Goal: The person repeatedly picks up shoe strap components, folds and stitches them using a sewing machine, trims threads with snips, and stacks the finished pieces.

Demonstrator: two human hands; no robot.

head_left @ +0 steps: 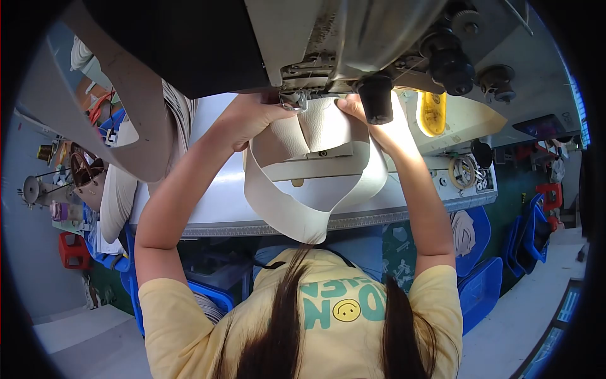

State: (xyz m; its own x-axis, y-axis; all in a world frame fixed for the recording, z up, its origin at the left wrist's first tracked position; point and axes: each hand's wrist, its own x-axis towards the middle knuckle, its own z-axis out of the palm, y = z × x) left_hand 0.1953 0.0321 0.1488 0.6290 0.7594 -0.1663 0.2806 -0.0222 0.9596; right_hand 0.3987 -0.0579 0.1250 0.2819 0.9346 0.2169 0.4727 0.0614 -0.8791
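A wide cream leather-like strip (284, 202) hangs in a loop below the head of a sewing machine (328, 57), and its upper part, with a seam or fold down the middle, lies by the presser foot (295, 100). My left hand (252, 119) holds the left side of the strip, its thumb close to the foot. On the other side my right hand (358, 108) grips the strip between thumb and fingers, beside a black cylindrical machine part (377, 99). The machine hides some fingertips of both hands.
A white worktable (214, 196) has a ruler along its front edge. Long pale strips (117, 196) hang at the left. A yellow tray (431, 114) and a tape roll (462, 172) lie to the right. Blue bins (481, 294) stand below on the right.
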